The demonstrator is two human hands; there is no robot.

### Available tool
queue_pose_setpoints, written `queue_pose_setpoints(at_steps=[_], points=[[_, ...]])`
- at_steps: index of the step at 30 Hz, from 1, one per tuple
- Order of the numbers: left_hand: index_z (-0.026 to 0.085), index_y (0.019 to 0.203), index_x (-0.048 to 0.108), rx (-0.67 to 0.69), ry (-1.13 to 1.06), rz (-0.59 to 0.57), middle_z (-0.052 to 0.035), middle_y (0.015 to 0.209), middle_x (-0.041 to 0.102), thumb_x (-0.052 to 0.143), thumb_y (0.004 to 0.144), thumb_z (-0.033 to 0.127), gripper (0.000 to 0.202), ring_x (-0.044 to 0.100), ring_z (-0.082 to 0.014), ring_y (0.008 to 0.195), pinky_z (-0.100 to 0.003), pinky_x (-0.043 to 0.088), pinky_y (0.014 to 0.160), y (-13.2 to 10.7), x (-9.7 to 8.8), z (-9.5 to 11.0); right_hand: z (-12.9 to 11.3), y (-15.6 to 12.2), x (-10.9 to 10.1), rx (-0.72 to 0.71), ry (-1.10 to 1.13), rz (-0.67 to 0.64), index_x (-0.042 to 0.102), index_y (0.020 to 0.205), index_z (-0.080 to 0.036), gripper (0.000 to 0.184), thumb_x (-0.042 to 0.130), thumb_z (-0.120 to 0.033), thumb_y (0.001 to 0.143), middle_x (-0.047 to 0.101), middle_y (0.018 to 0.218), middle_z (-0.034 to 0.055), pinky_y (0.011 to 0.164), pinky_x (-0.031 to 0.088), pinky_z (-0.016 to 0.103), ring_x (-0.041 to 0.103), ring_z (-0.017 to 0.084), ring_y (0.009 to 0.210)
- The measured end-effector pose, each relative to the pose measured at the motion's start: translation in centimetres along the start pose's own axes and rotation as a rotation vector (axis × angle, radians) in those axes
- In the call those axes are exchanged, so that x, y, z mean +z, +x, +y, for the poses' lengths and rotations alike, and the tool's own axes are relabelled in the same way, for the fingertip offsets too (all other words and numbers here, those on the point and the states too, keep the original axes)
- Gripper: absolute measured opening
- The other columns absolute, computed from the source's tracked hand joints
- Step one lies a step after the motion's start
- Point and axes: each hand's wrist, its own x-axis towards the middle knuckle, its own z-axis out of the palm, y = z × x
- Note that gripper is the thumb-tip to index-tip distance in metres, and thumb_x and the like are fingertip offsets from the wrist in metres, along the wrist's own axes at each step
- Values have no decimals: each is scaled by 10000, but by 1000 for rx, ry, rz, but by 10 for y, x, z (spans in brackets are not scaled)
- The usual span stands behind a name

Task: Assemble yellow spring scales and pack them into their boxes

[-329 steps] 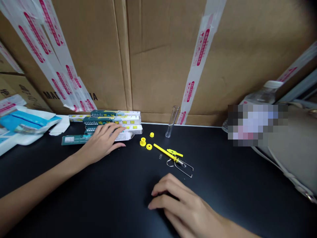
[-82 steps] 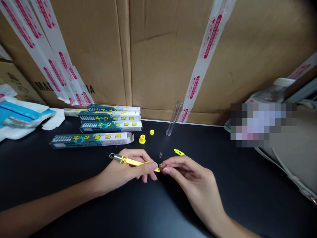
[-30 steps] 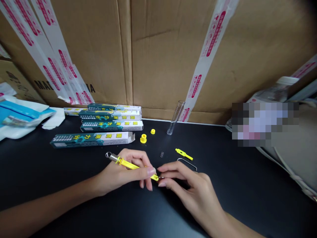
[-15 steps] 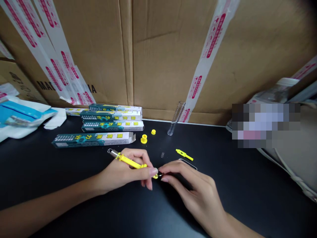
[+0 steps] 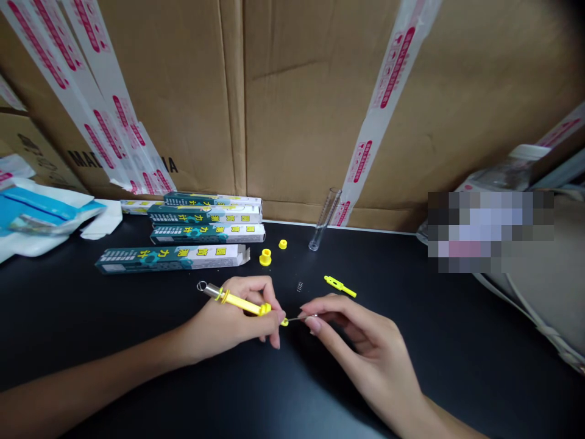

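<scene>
My left hand (image 5: 237, 314) is closed around a yellow plastic spring-scale rod (image 5: 244, 303). At its upper left end sits a metal sleeve (image 5: 211, 290) with a small wire ring. The rod's other tip, a small yellow eyelet (image 5: 284, 322), pokes out past my left thumb. My right hand (image 5: 361, 341) pinches a thin metal wire (image 5: 296, 319) between thumb and finger. The wire's left end meets the eyelet; whether it passes through cannot be made out, and its rest is hidden by my fingers. Just beyond lie a small spring (image 5: 300, 286) and a flat yellow piece (image 5: 340, 286).
A flanged yellow cap (image 5: 265, 257) and a smaller one (image 5: 283, 244) lie farther back. Behind them a clear tube (image 5: 324, 219) leans on a large carton (image 5: 301, 122). Several printed slim boxes (image 5: 169, 258) lie left, a plastic bottle (image 5: 503, 171) and a bag (image 5: 548, 280) right.
My right hand has drawn slightly right and turned, with more straight wire showing between the hands. The bright wire loop visible beyond my right fingers earlier is out of sight.
</scene>
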Motion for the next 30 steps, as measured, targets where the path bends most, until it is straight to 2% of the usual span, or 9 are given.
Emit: queue_pose_setpoints(at_steps=[4, 9, 13, 16, 20, 24, 30], points=[[184, 702, 507, 3, 106, -4, -3, 563, 705, 664, 805, 211, 190, 570, -94, 482, -182, 398, 474, -1, 1, -2, 1, -1, 1, 21, 7, -38, 720, 1049, -252, 149, 643, -210, 929, 785, 909, -12, 696, 584, 172, 743, 108, 723], [188, 716, 498, 18, 23, -49, 19, 551, 678, 644, 884, 346, 273, 526, -81, 474, -185, 369, 481, 1, -2, -3, 0, -2, 2, -10, -75, -54, 702, 1016, -231, 115, 642, -204, 922, 781, 873, -26, 719, 574, 147, 754, 103, 747], [185, 754, 509, 16, -67, -57, 33, 511, 630, 613, 893, 504, 364, 437, -68, 426, -193, 295, 454, 4, -5, -3, -1, -1, 1, 85, -36, -108, 667, 952, -232, 47, 638, -264, 935, 786, 805, -37, 636, 558, 134, 746, 98, 682], [175, 783, 528, 38, -91, -91, 34, 514, 603, 599, 876, 589, 431, 454, -77, 448, -204, 282, 463, 5, -7, -5, -2, 1, 2, 155, 52, -121, 642, 920, -222, 93, 618, -308, 948, 792, 785, -20, 613, 566, 146, 737, 103, 638], [168, 829, 551, 39, -87, -152, 33, 582, 605, 633, 868, 573, 415, 500, -91, 530, -218, 319, 521, 3, -5, -6, -2, 4, 3, 206, 166, -102, 640, 879, -198, 147, 647, -339, 921, 774, 738, 8, 604, 586, 185, 729, 130, 612], [173, 866, 551, 43, -63, -180, 30, 660, 590, 597, 907, 549, 380, 523, -106, 623, -232, 356, 586, 0, -1, -3, -3, 6, 4, 229, 181, -157, 663, 843, -186, 150, 671, -322, 904, 728, 747, 8, 595, 567, 204, 708, 129, 610], [175, 865, 525, 63, -15, -161, 34, 656, 549, 460, 964, 585, 427, 438, -93, 564, -227, 319, 524, 0, 1, -2, -2, 5, 3, 258, 240, -175, 618, 854, -189, 196, 637, -370, 928, 668, 753, -1, 597, 550, 222, 679, 120, 610]])
